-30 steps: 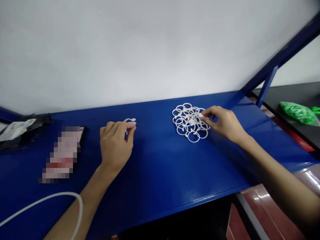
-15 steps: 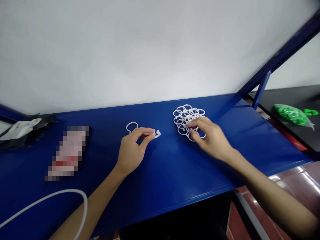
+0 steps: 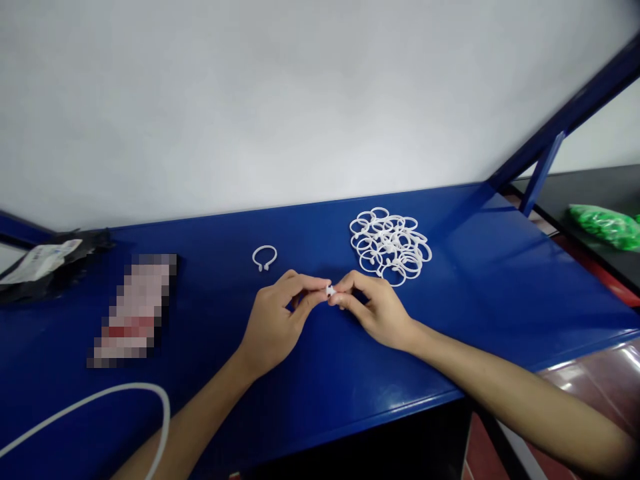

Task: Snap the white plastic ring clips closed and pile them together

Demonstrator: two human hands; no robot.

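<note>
My left hand (image 3: 280, 317) and my right hand (image 3: 373, 305) meet over the middle of the blue shelf (image 3: 500, 280), both pinched on one small white plastic ring (image 3: 330, 291), most of it hidden by my fingers. A single open white ring (image 3: 265, 257) lies on the shelf just beyond my left hand. A pile of several white rings (image 3: 391, 245) sits beyond my right hand, untouched.
A pixelated flat object (image 3: 134, 308) lies at the left, with a black bag and white packet (image 3: 43, 263) behind it. A white tube (image 3: 110, 400) loops at the lower left. A green bag (image 3: 607, 227) lies on the dark surface at the right. A white wall backs the shelf.
My left hand left one ring on the shelf and moved right. My right hand drew back from the pile toward me. Both hands now meet and pinch a small ring.
</note>
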